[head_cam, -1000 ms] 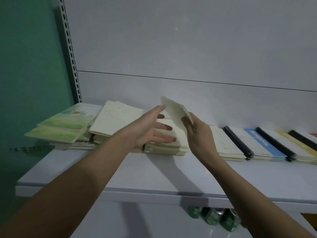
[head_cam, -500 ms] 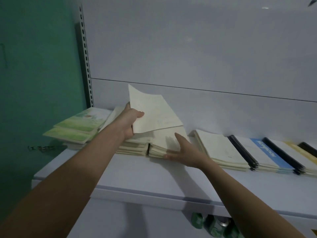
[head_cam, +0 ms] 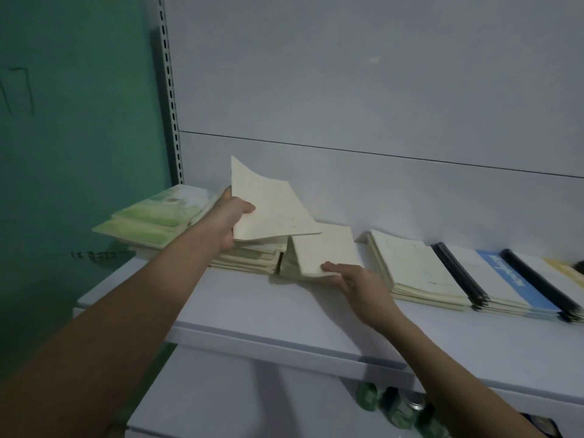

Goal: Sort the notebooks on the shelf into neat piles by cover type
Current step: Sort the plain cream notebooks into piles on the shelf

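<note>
My left hand (head_cam: 228,221) grips a cream notebook (head_cam: 271,210) by its left edge and holds it tilted above a cream pile (head_cam: 249,257). Just to the right lies a second cream pile (head_cam: 322,252); my right hand (head_cam: 357,279) holds its front corner, thumb on the top cover and fingers underneath. A third cream pile (head_cam: 414,270) lies further right. Green-covered notebooks (head_cam: 151,219) are stacked at the far left. Black-spined white and blue notebooks (head_cam: 505,279) lie at the right end.
All piles sit on a white shelf (head_cam: 252,314) with a white back panel. A slotted metal upright (head_cam: 170,99) and a green wall (head_cam: 72,121) stand at the left. Green cans (head_cam: 395,406) sit on the level below.
My left hand took the cream notebook from my right hand and carried it left above the left pile. My right hand dropped to the front corner of the middle pile.
</note>
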